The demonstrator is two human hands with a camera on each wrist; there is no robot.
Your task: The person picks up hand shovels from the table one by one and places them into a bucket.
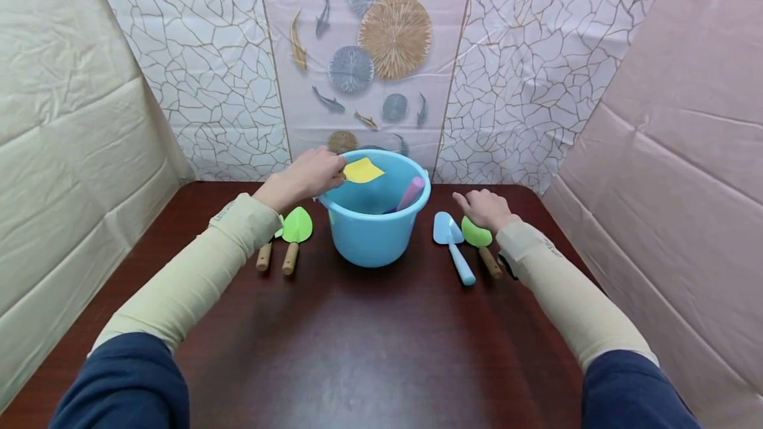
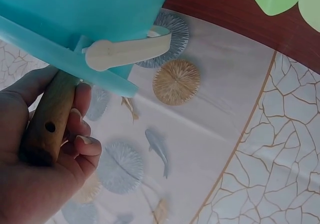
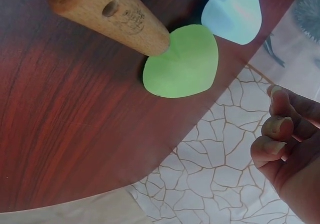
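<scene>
At the left rim of a light blue bucket, my left hand grips a garden trowel by its wooden handle. Its yellow blade reaches over the bucket's opening. Inside the bucket leans a tool with a pink-purple handle; its lower end is mostly hidden. My right hand holds nothing and hovers with loosely curled fingers above a green trowel with a wooden handle. Beside that trowel lies a light blue one.
Left of the bucket, a green leaf-shaped trowel lies by another wooden-handled tool, partly covered by my left sleeve. The dark wooden table ends at a patterned backdrop. A white handle piece hangs on the bucket's side.
</scene>
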